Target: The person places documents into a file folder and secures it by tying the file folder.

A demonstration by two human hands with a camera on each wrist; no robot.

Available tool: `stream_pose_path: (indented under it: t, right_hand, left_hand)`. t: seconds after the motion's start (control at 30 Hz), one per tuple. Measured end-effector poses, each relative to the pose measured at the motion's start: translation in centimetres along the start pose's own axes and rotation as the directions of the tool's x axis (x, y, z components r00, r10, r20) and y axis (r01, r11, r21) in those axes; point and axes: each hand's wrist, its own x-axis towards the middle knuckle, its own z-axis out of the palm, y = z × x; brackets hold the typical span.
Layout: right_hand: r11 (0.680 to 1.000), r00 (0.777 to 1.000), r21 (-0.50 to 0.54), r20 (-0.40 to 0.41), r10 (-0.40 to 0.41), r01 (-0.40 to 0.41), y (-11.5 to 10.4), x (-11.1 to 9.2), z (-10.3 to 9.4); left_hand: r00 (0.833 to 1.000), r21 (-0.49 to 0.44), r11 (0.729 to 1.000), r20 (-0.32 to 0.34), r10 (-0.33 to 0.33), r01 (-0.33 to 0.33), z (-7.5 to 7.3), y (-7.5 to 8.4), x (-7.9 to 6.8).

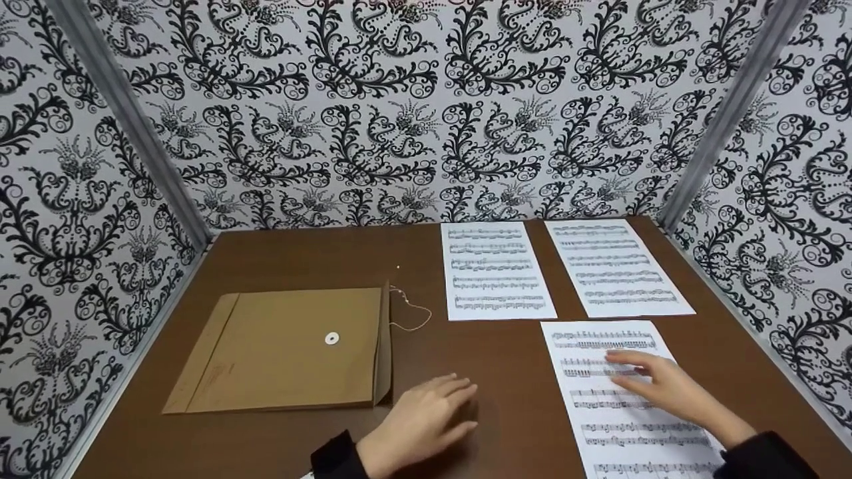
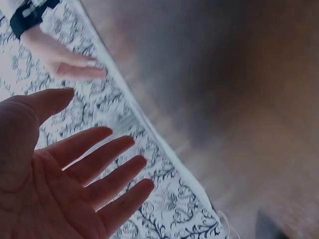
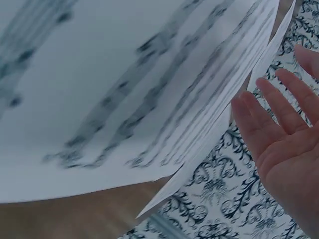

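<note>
My left hand (image 1: 423,419) hovers low by the table's front edge, fingers loosely extended and holding nothing. In the left wrist view its palm (image 2: 55,199) shows spread, relaxed fingers. My right hand (image 1: 665,386) is over the nearest sheet of music (image 1: 586,399), fingers loosely bent, with nothing in its grasp; the right wrist view shows the open palm (image 3: 294,154) beside the printed page (image 3: 124,99). To the left of my left hand lies a brown paper envelope (image 1: 286,352) with a white button (image 1: 331,338) and a loose string (image 1: 423,318) at its right edge.
Two more sheets of music lie farther back, one at the middle (image 1: 496,273) and one at the right (image 1: 619,266). The brown table (image 1: 319,256) is enclosed by patterned walls (image 1: 373,120) at the back and both sides, with grey posts (image 1: 126,120) at the corners.
</note>
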Motion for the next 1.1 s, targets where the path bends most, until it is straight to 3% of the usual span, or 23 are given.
stream_pose_path:
  t: [0.13, 0.23, 0.33, 0.6, 1.1]
  right_hand:
    - [0.998, 0.998, -0.062, -0.060, 0.021, -0.025, 1.5, -1.3, -0.5]
    - [0.989, 0.996, -0.132, -0.062, 0.062, -0.070, 2.4, -2.0, -0.8]
    - [0.978, 0.994, -0.183, -0.035, 0.099, -0.104, 3.0, -2.5, -1.2]
    - [0.965, 0.974, -0.192, 0.105, 0.203, -0.180, 3.3, -2.7, -1.8]
    - [0.969, 0.974, -0.213, 0.156, 0.162, -0.127, 3.0, -2.7, -1.6]
  left_hand:
    - [0.998, 0.035, 0.999, 0.048, 0.027, -0.029, 0.4, 0.2, -0.4]
    - [0.996, 0.055, 0.997, 0.078, 0.045, -0.050, 0.6, 0.3, -0.6]
    - [0.994, 0.067, 0.995, 0.085, 0.067, -0.073, 0.8, 0.3, -0.8]
    - [0.991, 0.081, 0.989, 0.046, 0.123, -0.126, 1.3, -0.1, -1.3]
    - [0.992, 0.099, 0.988, 0.064, 0.111, -0.117, 1.5, -0.8, -1.9]
